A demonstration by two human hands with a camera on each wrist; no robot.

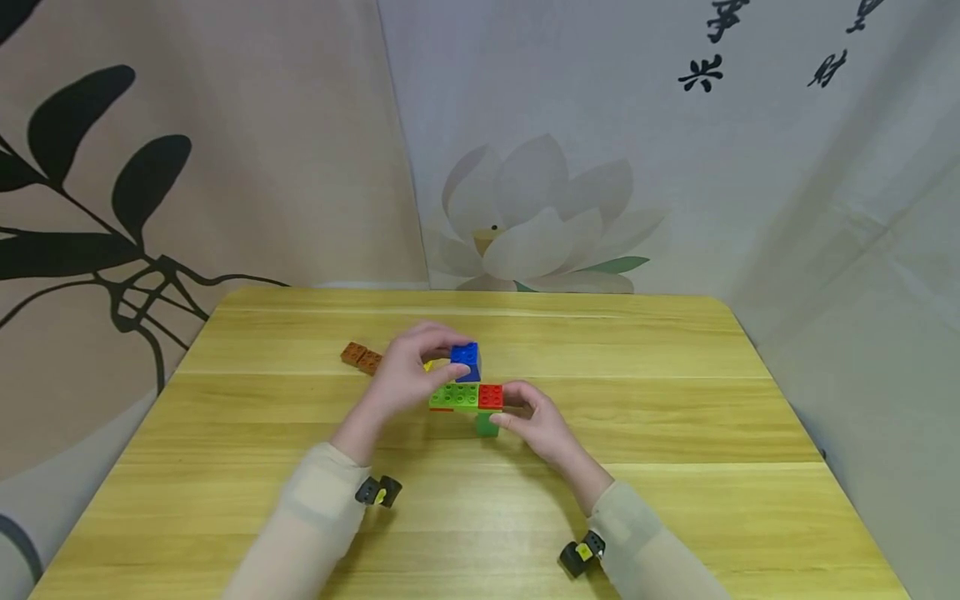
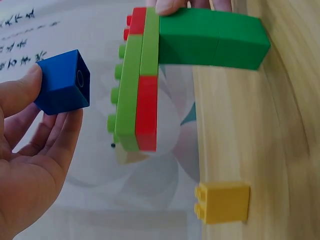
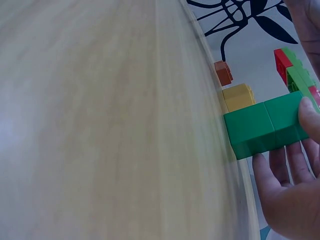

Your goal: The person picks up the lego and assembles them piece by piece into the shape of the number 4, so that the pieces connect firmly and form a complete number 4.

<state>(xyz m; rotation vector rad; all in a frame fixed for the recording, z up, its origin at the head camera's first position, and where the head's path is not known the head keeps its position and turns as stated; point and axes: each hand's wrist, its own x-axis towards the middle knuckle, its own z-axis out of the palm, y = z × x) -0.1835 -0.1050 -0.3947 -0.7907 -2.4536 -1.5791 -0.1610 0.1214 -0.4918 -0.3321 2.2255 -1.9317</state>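
My left hand [image 1: 408, 367] pinches a blue toy brick [image 2: 62, 84] between thumb and fingers, its hollow underside facing the brick structure. The blue brick is apart from the light green bricks [image 2: 129, 95], which have red bricks [image 2: 147, 112] among them in two layers. Those layers overhang to the left from a column of two stacked dark green bricks [image 3: 265, 122]. At that column, my right hand [image 1: 540, 421] grips the structure, thumb on the upper dark green brick and fingers on the other side. Part of the right hand is cut off in its wrist view.
Behind the structure a yellow brick [image 2: 227, 202] stands on the wooden table [image 1: 637, 500]. Brown bricks [image 1: 362, 358] lie farther left, partly behind my left hand. A printed curtain [image 1: 300, 167] hangs beyond the table's back edge.
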